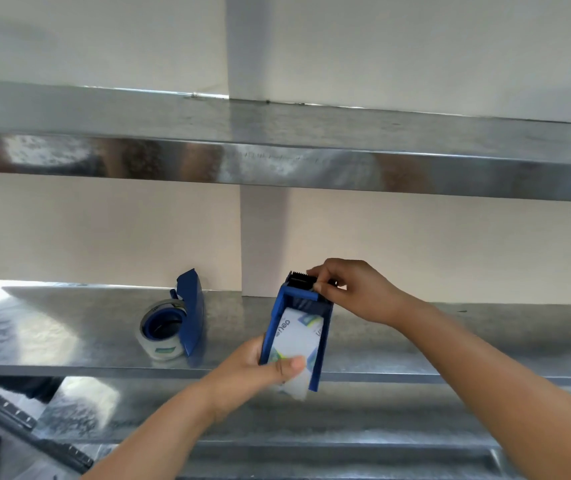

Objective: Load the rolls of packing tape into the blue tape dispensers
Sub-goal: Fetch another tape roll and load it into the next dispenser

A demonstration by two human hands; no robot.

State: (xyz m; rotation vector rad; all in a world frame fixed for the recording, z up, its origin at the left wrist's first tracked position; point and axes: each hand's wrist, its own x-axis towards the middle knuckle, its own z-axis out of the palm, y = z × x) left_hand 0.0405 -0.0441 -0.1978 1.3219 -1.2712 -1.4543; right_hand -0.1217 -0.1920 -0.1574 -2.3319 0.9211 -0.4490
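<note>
Left hand (260, 367) clamping dispenser (298, 327) with roll (299, 336) inside, held above near shelf (69, 334) edge. Right hand (350, 289) pinching tape end at cutter. Best: pull straight, keep taut over blade. Second dispenser (192, 313) loaded, far left.

Roll (299, 337) in held dispenser (322, 344) mostly hidden by blue side walls and left thumb (289, 367); label print partly legible only, lower end blurred. Right fingertips (318, 284) cover part of the toothed cutter end; whether tape end is pinched there cannot be told. Second roll (159, 348) on shelf (69, 327) partly behind its dispenser (192, 313); green label text too small to read; both forearms cut off by bottom edge, dark object at far left cut off by frame edge, unidentifiable.
</note>
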